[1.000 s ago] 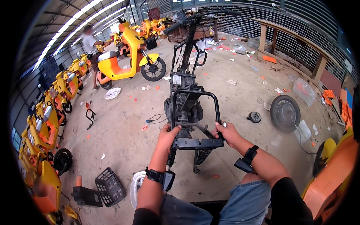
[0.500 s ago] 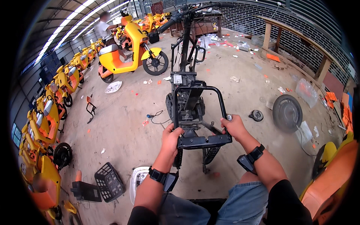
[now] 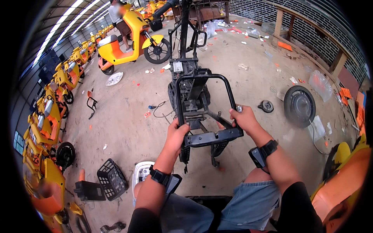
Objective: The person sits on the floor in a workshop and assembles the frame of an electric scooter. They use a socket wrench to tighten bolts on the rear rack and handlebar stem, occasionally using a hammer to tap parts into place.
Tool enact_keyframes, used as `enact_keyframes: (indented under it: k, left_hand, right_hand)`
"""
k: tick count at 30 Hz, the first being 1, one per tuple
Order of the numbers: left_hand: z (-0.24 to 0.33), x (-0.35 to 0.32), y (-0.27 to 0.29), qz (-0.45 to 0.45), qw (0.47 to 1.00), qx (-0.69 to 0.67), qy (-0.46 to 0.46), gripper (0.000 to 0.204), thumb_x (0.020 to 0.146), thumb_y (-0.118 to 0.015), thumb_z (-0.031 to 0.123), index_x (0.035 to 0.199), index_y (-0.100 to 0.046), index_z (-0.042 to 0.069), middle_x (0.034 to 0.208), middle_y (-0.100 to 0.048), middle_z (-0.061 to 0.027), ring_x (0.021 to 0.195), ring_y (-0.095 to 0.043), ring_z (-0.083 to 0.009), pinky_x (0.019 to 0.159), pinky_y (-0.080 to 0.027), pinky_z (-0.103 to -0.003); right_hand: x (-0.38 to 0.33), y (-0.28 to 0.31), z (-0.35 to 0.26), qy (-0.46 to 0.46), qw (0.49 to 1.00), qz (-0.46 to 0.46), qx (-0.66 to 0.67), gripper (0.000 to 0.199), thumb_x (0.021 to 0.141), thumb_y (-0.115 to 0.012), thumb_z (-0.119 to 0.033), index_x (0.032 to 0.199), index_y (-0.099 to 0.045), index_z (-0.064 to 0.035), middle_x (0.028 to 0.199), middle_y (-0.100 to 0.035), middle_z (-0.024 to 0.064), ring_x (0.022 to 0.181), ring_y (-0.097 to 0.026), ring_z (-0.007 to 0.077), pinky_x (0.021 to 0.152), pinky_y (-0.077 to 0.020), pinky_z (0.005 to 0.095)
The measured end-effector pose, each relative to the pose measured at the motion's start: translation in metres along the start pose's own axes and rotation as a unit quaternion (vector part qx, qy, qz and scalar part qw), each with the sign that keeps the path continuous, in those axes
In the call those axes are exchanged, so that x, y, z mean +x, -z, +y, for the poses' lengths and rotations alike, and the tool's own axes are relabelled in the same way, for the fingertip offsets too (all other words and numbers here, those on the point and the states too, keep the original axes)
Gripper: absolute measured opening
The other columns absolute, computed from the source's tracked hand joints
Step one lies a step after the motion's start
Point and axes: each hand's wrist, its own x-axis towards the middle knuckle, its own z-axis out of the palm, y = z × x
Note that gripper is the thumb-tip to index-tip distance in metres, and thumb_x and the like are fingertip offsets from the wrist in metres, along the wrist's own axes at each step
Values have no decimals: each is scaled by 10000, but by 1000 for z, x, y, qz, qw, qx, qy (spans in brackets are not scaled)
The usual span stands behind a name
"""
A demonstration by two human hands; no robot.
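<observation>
A stripped scooter frame [image 3: 180, 83] of black metal stands in front of me. At its near end is a black tubular loop [image 3: 179, 93] with a flat crossbar [image 3: 213, 137]. My left hand [image 3: 177, 134] is closed round the loop's left tube, just above the crossbar. Round the right tube, a little higher, my right hand [image 3: 245, 118] is closed too. A small silver metal piece [image 3: 239, 109] shows at the right hand's fingers; its kind is unclear. Below the crossbar hang two black spring shock absorbers [image 3: 220, 148].
A wheel with a tyre [image 3: 299, 105] and a round black part [image 3: 266, 106] lie at right. Left are a black basket [image 3: 112, 179] and a white basin [image 3: 140, 174]. Yellow scooters [image 3: 130, 42] line the left; a person [image 3: 116, 15] stands behind one. A wooden bench [image 3: 307, 27] is far right.
The view has tilted slightly downward, so the far floor and scooters sit higher. Both hands keep their hold on the tubular loop. The person behind the yellow scooter has changed posture.
</observation>
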Motion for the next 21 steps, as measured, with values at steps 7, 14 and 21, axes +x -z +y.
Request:
enact_keyframes:
  k: [7,14,21]
  left_hand:
    - [-12,13,-3,-28,999,22,-15,123,842,-570,45,961,-598,60,837,-575,10,732,-534,-86,656,-451,-249]
    - [-8,8,3,-38,999,10,6,107,850,-555,45,950,-576,75,811,-550,11,712,-536,-85,634,-462,-258]
    - [-24,6,51,-40,999,-14,-8,97,805,-566,37,881,-537,90,789,-491,38,678,-479,-65,613,-412,-224]
  right_hand:
    - [1,8,7,-2,1000,19,-9,250,963,-640,-207,836,-630,7,695,-646,43,488,-605,134,476,-464,296]
    - [-10,-2,-2,-3,999,40,-22,243,960,-637,-190,820,-626,9,687,-642,52,488,-607,140,484,-473,304]
    - [-29,-35,-12,20,998,50,-31,222,963,-632,-171,851,-631,21,599,-611,41,470,-621,150,471,-486,323]
